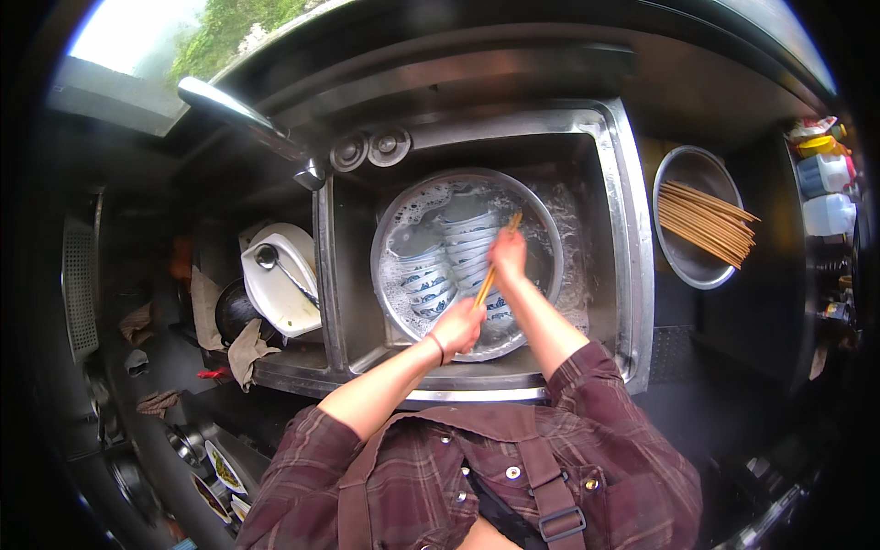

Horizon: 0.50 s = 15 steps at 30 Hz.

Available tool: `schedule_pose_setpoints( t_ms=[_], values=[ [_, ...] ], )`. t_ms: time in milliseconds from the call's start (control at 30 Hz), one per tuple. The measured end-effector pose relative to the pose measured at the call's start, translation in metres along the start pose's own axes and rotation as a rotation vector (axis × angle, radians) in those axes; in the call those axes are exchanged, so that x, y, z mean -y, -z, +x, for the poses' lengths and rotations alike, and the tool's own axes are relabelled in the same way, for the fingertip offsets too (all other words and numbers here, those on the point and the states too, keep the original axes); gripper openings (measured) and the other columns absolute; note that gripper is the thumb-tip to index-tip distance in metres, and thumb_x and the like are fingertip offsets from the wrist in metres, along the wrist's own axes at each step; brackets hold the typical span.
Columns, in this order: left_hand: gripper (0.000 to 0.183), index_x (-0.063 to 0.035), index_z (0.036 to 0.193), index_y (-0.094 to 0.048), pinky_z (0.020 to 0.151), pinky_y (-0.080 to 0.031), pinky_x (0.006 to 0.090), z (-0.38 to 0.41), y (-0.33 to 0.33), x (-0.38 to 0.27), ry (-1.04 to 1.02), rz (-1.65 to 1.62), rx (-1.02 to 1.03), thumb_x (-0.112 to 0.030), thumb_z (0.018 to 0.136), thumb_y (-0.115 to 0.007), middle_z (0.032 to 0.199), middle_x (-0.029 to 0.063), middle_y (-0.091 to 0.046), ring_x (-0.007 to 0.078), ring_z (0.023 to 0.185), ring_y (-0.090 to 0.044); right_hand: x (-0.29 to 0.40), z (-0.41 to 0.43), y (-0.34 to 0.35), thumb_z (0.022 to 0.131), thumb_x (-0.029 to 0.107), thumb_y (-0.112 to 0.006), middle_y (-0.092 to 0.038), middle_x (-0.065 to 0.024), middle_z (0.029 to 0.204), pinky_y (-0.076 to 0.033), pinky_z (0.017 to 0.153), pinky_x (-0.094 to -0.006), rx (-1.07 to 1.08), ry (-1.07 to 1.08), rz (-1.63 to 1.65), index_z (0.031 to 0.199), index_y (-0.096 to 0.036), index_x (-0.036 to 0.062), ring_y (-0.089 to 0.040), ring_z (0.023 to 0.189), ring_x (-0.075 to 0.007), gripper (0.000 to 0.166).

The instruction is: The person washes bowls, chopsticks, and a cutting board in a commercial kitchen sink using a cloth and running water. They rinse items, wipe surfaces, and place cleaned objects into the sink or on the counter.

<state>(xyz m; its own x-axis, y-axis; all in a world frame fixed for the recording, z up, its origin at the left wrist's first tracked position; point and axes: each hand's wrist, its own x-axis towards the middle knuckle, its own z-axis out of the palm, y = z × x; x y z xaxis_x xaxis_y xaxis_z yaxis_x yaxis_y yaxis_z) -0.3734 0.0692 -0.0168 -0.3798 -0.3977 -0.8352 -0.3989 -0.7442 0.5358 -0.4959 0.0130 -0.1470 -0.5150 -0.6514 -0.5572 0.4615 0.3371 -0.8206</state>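
Note:
A few wooden chopsticks (487,283) slant over a round metal basin (379,269) of soapy water. My left hand (459,328) grips their lower end near the basin's front rim. Farther up, my right hand (508,256) is closed around them, with the tips showing beyond the fingers. Under and beside my hands, blue-patterned white bowls stand nested in the water: a left stack (425,285) and a longer right stack (469,240), partly hidden by my right hand. The exact number of chopsticks in my hands cannot be made out.
The basin sits in a steel sink (622,240). On the right, a metal bowl (687,265) holds a bundle of chopsticks (705,223). A faucet (237,113) reaches over the back left. The left compartment has a white dish (275,292) with a ladle (267,257) in it.

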Motion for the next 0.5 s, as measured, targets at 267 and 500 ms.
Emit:
schedule_pose_setpoints(
  t_ms=[267,500],
  values=[
    [0.021,-0.0129,0.081,-0.039,0.034,-0.020,0.0239,-0.025,0.004,-0.009,0.038,-0.115,0.063,-0.029,0.094,-0.040,0.048,-0.0056,-0.027,0.0071,0.034,-0.022,0.017,-0.021,0.002,0.090,0.027,-0.041,-0.047,-0.0039,0.057,-0.039,0.045,-0.0290,0.106,-0.248,0.055,0.075,-0.048,0.0044,-0.046,0.049,-0.0147,0.027],
    [0.036,-0.0098,0.081,-0.041,0.034,-0.020,0.0231,-0.099,0.059,0.015,-0.052,-0.268,0.081,-0.041,0.095,-0.034,0.046,-0.0036,-0.026,0.0071,0.035,-0.021,0.127,-0.068,-0.014,0.092,0.036,-0.047,-0.054,-0.0039,0.067,-0.039,0.040,-0.0232,0.555,0.027,-0.177,0.090,-0.049,0.0066,-0.051,0.048,-0.0099,0.029]
  ],
)
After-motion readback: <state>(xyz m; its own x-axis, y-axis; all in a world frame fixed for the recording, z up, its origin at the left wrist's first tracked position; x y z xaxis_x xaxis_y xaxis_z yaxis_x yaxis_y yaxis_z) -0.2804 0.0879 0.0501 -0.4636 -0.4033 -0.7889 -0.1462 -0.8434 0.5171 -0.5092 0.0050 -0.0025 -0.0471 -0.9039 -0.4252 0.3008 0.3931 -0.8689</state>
